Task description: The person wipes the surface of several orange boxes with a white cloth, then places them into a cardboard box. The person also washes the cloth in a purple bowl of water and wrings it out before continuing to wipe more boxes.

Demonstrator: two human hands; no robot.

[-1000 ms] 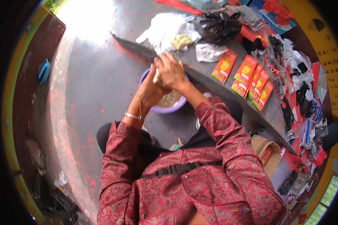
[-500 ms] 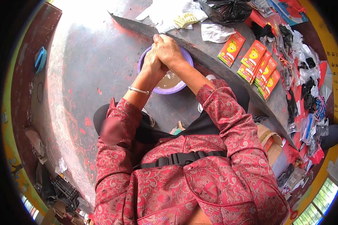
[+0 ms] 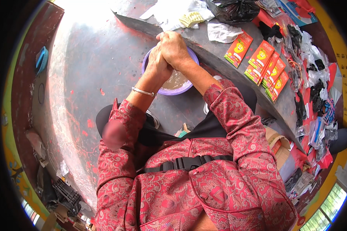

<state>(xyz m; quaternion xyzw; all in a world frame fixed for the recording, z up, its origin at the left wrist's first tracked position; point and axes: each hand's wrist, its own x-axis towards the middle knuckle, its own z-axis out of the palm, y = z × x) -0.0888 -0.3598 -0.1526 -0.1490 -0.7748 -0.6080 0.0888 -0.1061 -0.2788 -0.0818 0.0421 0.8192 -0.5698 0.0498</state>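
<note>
Above a purple basin [image 3: 172, 92] holding cloudy water [image 3: 177, 80], my two hands are clasped together. My right hand [image 3: 174, 50] wraps over my left hand [image 3: 158, 61], its fingers closed. The left one's fingers are mostly hidden beneath the right, and its wrist carries a silver bangle [image 3: 143, 92]. Whatever lies between the palms, if anything, cannot be seen. The basin stands on the grey floor between my feet, partly covered by my hands and forearms.
Orange-red packets with a yellow cartoon figure [image 3: 261, 56] lie on a raised grey ledge at right. White crumpled paper [image 3: 223, 33] and a black plastic bag [image 3: 235, 10] lie behind. Bags and scraps clutter the far right. A blue basket [image 3: 42, 60] is at far left.
My clasped hands have risen slightly away from me, and the right hand has shifted a little over the left. The basin and packets have stayed put.
</note>
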